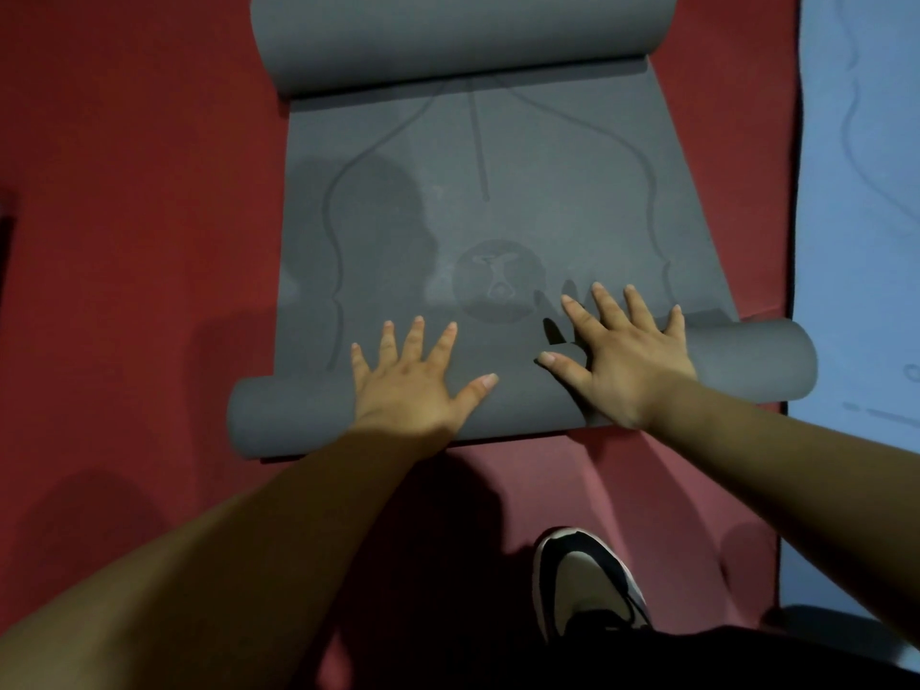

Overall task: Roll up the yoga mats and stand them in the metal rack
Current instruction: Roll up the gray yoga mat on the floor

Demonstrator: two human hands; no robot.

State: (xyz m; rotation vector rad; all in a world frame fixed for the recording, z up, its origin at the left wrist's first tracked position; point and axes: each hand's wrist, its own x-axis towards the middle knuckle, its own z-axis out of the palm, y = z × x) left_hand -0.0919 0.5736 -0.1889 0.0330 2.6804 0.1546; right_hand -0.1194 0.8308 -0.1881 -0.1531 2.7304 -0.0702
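Left hand (413, 385), right hand (622, 361): fingers spread flat on half-rolled grey yoga mat (498, 166); round emblem (498, 281), unreadable; red floor (124, 191), blue mat (856, 191) right.

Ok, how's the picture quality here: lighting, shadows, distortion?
Head view: dim and soft overall; a broad shadow falls on the grey mat; finger shadows lie beside the right hand; the wide-angle lens stretches the near forearms, which look dark.

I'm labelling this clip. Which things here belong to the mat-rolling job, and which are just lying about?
In the job: grey yoga mat; left hand and right hand, flat on its near roll; blue mat, likely next.
Lying about: red floor covering; shoe.
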